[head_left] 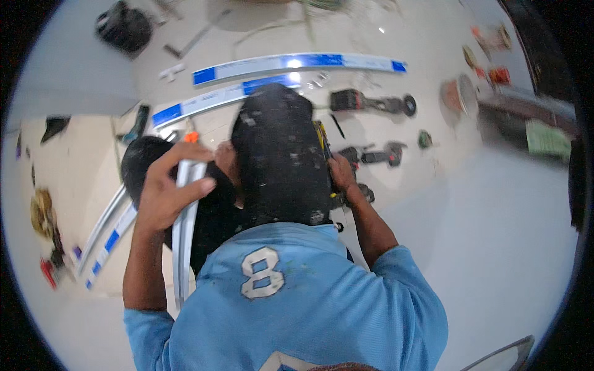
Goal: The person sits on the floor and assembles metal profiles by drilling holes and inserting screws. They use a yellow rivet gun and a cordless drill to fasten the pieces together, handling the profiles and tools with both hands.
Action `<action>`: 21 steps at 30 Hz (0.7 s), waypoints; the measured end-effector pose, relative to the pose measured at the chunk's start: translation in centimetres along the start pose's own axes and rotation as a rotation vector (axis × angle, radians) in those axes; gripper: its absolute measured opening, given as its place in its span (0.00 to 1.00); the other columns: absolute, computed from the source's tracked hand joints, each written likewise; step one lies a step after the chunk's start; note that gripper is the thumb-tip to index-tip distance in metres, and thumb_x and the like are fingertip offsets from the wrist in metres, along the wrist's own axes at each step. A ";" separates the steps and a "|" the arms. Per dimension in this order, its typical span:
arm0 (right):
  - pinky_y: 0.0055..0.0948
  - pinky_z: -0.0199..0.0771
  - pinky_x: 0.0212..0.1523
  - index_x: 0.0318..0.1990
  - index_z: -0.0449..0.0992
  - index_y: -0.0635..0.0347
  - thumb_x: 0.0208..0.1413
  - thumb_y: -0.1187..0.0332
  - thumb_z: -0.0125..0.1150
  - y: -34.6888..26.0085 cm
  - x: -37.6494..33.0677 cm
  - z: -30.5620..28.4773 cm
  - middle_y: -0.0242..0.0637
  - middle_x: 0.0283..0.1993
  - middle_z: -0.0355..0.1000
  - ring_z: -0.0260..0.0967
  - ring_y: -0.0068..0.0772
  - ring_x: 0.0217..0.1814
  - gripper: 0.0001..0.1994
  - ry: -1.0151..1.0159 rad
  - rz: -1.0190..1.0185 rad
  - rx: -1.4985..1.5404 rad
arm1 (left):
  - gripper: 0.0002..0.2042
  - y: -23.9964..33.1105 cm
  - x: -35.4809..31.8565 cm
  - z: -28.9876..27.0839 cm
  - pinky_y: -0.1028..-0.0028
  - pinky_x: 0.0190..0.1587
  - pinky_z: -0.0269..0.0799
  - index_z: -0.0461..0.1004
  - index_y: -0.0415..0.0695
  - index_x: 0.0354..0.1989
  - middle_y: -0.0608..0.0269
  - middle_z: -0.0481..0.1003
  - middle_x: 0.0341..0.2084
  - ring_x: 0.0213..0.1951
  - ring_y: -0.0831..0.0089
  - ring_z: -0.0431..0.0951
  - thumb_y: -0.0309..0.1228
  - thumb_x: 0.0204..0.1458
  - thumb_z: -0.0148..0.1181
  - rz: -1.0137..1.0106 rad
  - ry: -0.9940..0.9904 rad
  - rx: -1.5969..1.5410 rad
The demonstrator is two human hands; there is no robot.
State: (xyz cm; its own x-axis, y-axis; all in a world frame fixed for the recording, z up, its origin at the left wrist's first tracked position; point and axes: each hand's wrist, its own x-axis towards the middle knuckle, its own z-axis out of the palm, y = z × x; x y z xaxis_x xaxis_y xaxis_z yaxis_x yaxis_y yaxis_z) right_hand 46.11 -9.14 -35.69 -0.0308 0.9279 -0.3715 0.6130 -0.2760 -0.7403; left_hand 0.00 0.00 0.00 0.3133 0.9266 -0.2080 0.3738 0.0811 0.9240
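Note:
My left hand (167,188) is closed around a long silver metal channel (184,247), with the thumb and fingers on either side of its upper end. The channel runs down along my left side, past my blue shirt. An orange piece (192,136) shows just beyond that hand. My right hand (342,173) is by my right knee, its fingers curled and partly hidden. A narrow yellow-and-black object (322,137) lies along the knee beside it; whether the hand grips it is unclear. Close to the right hand is a dark power tool (374,156) on the floor.
Two blue-and-white strips (322,60) lie ahead on the tiles, with more strips (111,241) at left. A cordless angle grinder (371,102) rests at right, near a bucket (459,96). A black bag (124,28) is far left; a green bundle (547,139) is far right.

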 end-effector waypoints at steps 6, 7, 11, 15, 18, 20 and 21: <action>0.60 0.75 0.46 0.38 0.77 0.65 0.63 0.73 0.58 -1.2 -0.9 0.4 0.58 0.43 0.74 0.74 0.65 0.47 0.05 0.304 -0.175 -0.538 | 0.21 0.3 -0.6 0.5 0.61 0.64 0.74 0.86 0.43 0.52 0.57 0.84 0.50 0.54 0.64 0.82 0.34 0.50 0.79 0.006 0.053 0.020; 0.60 0.74 0.43 0.36 0.76 0.64 0.64 0.73 0.56 0.5 -1.1 1.9 0.56 0.40 0.73 0.73 0.64 0.43 0.05 0.367 -0.255 -0.526 | 0.20 0.5 -0.1 0.6 0.61 0.62 0.75 0.85 0.44 0.52 0.58 0.84 0.49 0.53 0.66 0.83 0.35 0.51 0.79 0.002 0.050 0.058; 0.55 0.74 0.40 0.39 0.76 0.63 0.64 0.66 0.66 3.1 -1.4 5.9 0.51 0.37 0.74 0.75 0.59 0.40 0.09 0.457 -0.208 -0.322 | 0.18 0.3 1.7 0.5 0.64 0.58 0.76 0.85 0.45 0.51 0.61 0.84 0.44 0.49 0.69 0.83 0.36 0.55 0.79 -0.034 0.036 0.055; 0.52 0.74 0.41 0.40 0.75 0.63 0.64 0.68 0.67 2.3 -0.8 8.1 0.50 0.36 0.74 0.75 0.55 0.39 0.09 0.370 -0.136 -0.234 | 0.19 -0.4 1.2 0.8 0.65 0.51 0.79 0.85 0.45 0.51 0.60 0.83 0.42 0.45 0.69 0.84 0.36 0.52 0.79 -0.097 0.084 -0.020; 0.50 0.74 0.42 0.41 0.75 0.64 0.63 0.69 0.68 2.8 0.5 8.0 0.49 0.36 0.74 0.75 0.52 0.39 0.09 0.302 0.015 -0.025 | 0.20 -1.0 0.9 0.9 0.65 0.51 0.79 0.85 0.45 0.52 0.58 0.83 0.42 0.45 0.67 0.84 0.36 0.52 0.79 -0.136 0.097 -0.042; 0.48 0.74 0.42 0.42 0.74 0.65 0.63 0.71 0.69 3.2 1.2 6.8 0.49 0.35 0.74 0.75 0.50 0.38 0.09 0.261 0.080 0.110 | 0.20 -0.7 0.9 0.9 0.64 0.52 0.79 0.85 0.45 0.51 0.58 0.83 0.42 0.45 0.67 0.84 0.37 0.51 0.79 -0.153 0.098 -0.022; 0.48 0.74 0.42 0.43 0.74 0.65 0.63 0.71 0.69 2.6 1.8 5.9 0.48 0.35 0.74 0.75 0.49 0.38 0.10 0.237 0.092 0.160 | 0.20 -0.6 0.9 1.0 0.64 0.52 0.79 0.85 0.44 0.51 0.58 0.83 0.42 0.46 0.67 0.84 0.37 0.51 0.79 -0.159 0.099 -0.013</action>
State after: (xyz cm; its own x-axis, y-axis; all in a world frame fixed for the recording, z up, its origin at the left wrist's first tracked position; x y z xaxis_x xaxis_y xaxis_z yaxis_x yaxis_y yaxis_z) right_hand 43.03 -9.68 -41.62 0.2158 0.9248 -0.3134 0.4724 -0.3797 -0.7954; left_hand 0.90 0.44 -1.09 0.1630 0.9333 -0.3199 0.4004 0.2338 0.8860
